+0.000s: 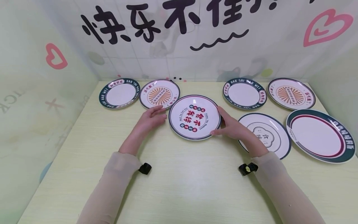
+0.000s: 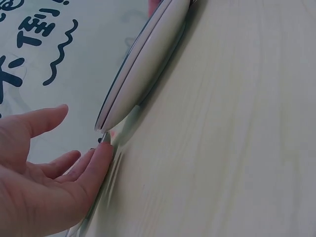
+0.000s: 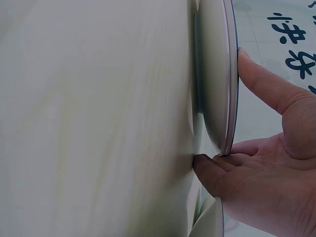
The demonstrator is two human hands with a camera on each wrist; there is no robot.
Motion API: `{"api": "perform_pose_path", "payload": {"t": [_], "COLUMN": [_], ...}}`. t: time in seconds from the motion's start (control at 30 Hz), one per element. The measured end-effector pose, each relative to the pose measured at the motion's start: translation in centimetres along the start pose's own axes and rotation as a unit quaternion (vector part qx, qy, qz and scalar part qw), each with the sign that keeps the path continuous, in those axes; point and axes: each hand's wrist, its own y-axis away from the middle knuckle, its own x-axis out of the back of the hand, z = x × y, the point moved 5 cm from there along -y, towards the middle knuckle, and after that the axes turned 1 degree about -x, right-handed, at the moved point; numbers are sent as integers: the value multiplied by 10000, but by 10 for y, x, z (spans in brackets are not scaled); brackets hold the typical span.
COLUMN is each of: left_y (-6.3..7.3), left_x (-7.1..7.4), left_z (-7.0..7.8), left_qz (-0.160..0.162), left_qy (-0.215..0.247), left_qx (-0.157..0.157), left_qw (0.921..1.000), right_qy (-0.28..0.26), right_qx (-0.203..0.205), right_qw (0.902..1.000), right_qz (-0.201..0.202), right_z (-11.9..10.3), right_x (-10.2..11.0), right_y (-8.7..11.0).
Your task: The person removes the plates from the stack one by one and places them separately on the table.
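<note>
A white plate [image 1: 195,118] with red and teal print lies in the middle of the table in the head view. In the wrist views two rim lines run close together along the plate's edge [image 2: 140,64], like one plate stacked on another. My right hand [image 1: 232,126] holds its right edge, thumb [image 3: 256,74] on top and fingers at the rim's underside. To the left, my left hand [image 1: 151,119] has its fingers loosely extended beside the plate, thumb free of it. Behind that hand is a plate with an orange sunburst [image 1: 160,95].
A green-rimmed plate [image 1: 118,83] stands at the back left. On the right are another green-rimmed plate [image 1: 244,80], a second sunburst plate [image 1: 291,95], a plate with a blue rim [image 1: 275,126] partly under my right forearm, and an oval plate [image 1: 317,133]. Printed walls enclose the table [image 1: 179,186].
</note>
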Motion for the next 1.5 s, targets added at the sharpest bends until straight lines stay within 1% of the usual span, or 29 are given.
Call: {"api": "perform_pose_path", "payload": {"t": [0.07,0.17,0.27,0.43,0.67,0.87,1.13,1.4,1.5], "left_y": [-2,-4,-7,-9,-13,-16,-17,-16,-15], "left_x": [-4,-10,-15,-20,-26,-29,-29,-28,-27], "left_z": [1,1,1,1,-1,-1,0,1,2], "left_qz": [-55,-100,-121,-147,-167,-53,66,95,109], "left_qy": [134,326,357,288,24,-269,-457,-533,-579], "left_qx": [24,145,277,402,390,414,538,518,558], "left_qw": [9999,9993,9989,9987,9991,9988,9975,9972,9967], "right_qy": [-8,-18,-40,-57,-81,-122,-76,-110,-147], "right_qx": [-7,19,33,-11,12,57,88,229,279], "right_qw": [10000,10000,10000,10000,10000,9999,9999,9997,9995], "right_qz": [10,12,-3,-23,-29,-32,-33,-53,-59], "right_z": [0,0,0,-1,0,0,1,-1,-2], "right_x": [0,0,0,0,0,0,0,-1,-2], "right_y": [0,0,0,1,1,1,0,0,1]}}
